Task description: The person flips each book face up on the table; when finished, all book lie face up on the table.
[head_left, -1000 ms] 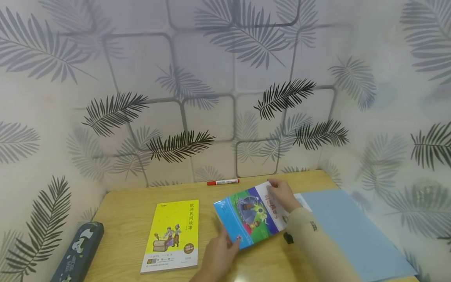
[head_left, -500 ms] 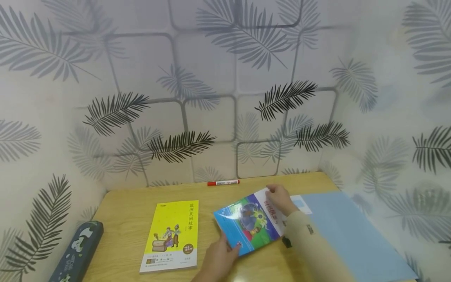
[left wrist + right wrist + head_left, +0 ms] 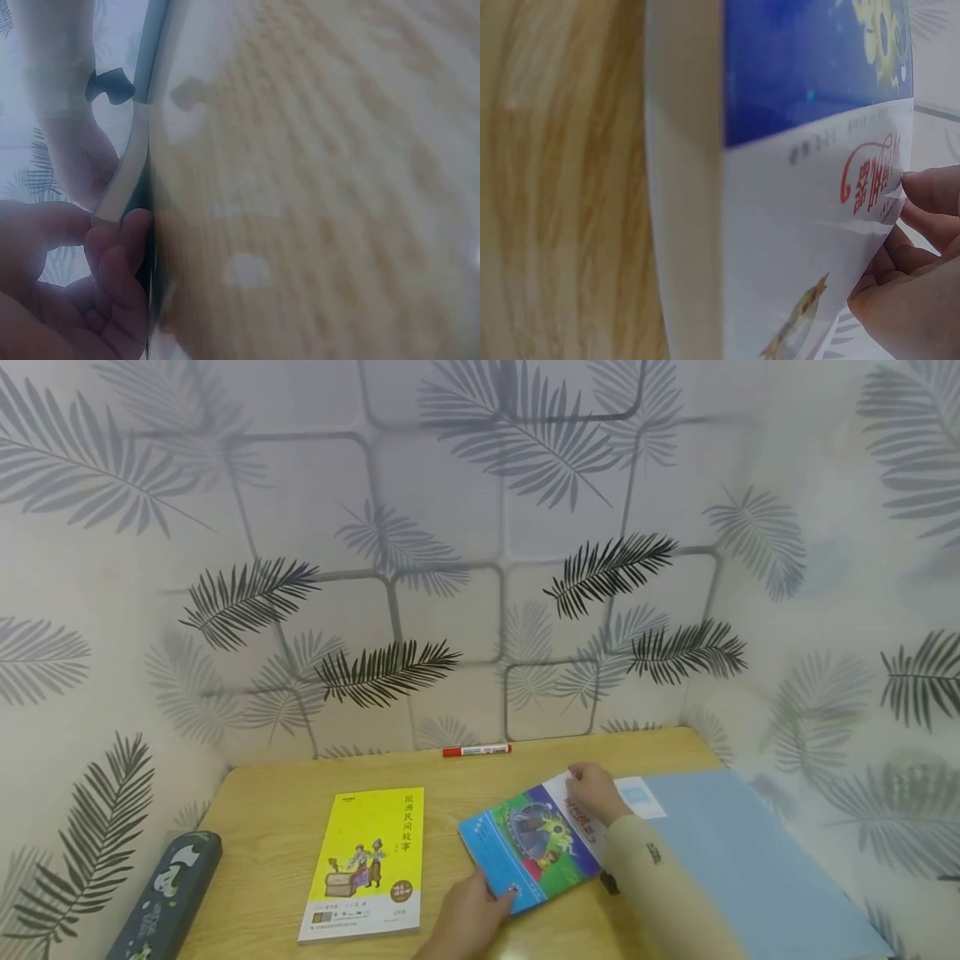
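Both hands hold a colourful paperback book (image 3: 536,835) with a blue, green, purple and white cover, turned at a slant above the table. My left hand (image 3: 468,914) pinches its lower left corner, thumb on the cover. At the book's upper right, my right hand (image 3: 597,792) grips the white end. From the left wrist view, the thumb and curled fingers (image 3: 120,255) clasp the edge of the pages. In the right wrist view the white cover with red lettering (image 3: 795,225) bends slightly where the fingers (image 3: 937,191) hold it.
A yellow book (image 3: 367,860) lies flat on the wooden table (image 3: 255,827), left of the hands. A red and white marker (image 3: 477,750) lies near the back edge. The dark pencil case (image 3: 168,893) is at far left; a light blue sheet (image 3: 735,852) covers the right side.
The held book has come slightly down and toward the front, with the right hand moving along with it. More of a white-and-blue card shows behind the right hand.
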The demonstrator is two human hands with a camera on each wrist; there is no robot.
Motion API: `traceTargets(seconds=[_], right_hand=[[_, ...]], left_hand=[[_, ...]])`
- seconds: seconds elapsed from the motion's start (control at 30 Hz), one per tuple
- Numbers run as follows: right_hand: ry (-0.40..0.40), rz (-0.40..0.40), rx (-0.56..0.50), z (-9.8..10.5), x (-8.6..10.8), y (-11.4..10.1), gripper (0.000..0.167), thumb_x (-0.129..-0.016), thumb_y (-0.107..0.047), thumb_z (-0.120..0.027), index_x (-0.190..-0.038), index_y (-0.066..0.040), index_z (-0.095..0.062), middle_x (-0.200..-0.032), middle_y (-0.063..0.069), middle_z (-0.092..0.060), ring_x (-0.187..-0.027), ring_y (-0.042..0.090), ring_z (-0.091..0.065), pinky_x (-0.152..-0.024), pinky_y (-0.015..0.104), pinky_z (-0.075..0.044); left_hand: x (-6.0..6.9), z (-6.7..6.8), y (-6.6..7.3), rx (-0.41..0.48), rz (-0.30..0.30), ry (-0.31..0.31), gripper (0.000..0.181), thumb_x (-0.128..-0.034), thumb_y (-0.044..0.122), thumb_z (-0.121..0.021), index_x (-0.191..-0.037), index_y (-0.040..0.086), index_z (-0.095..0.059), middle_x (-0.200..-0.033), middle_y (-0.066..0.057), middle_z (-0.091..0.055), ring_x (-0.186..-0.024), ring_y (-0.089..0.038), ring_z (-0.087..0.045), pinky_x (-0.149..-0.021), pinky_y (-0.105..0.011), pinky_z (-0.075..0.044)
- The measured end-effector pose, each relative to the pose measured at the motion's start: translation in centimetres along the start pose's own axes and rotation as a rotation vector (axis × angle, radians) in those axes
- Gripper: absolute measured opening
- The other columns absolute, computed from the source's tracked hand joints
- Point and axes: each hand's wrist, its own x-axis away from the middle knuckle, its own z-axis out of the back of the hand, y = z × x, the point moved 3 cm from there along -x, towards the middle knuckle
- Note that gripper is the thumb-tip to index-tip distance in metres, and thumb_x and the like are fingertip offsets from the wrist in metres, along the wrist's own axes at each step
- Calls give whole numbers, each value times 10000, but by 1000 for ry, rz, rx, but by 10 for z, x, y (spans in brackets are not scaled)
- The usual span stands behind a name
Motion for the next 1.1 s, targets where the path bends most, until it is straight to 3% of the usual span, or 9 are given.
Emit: traceTargets(seconds=[0.3, 0.6, 0.9, 1.1], right_hand=[[2, 9, 74, -1, 1, 1, 443, -1023, -155, -558, -1424, 31, -530, -1409, 266, -551, -1312, 451, -509, -1094, 595, -391], [3, 15, 103, -6, -5, 7, 441, -1001, -143, -570, -1403, 37, -554, -1403, 261, -560, -1322, 451, -499, -1107, 585, -380], [1, -11, 115, -12, -11, 12, 441, -1004, -148, -558, -1415, 13, -563, -1429, 239, -556, -1357, 450, -469, -1121, 592, -355], [7, 14, 250, -20, -16, 20, 471, -1031, -195, -471, -1461, -16, -538, -1480, 221, -522, -1407, 446, -414, -1143, 588, -322]], left_hand=[[-4, -3, -1, -58, 21, -10, 471, -973, 294, -708, -1290, -24, -567, -814, 13, -597, -678, -149, -560, -617, -316, -505], [-1, 0, 0, -93, 69, -11, 633, -967, 305, -710, -1317, -176, -496, -825, -81, -583, -658, -189, -543, -578, -333, -494], [1, 1, 1, -197, 48, -1, 687, -969, 371, -701, -1342, -163, -484, -854, -136, -645, -678, -210, -565, -611, -399, -520], [1, 0, 1, -237, 38, 4, 724, -966, 387, -698, -1326, -200, -475, -844, -157, -644, -681, -233, -562, -630, -441, -526]])
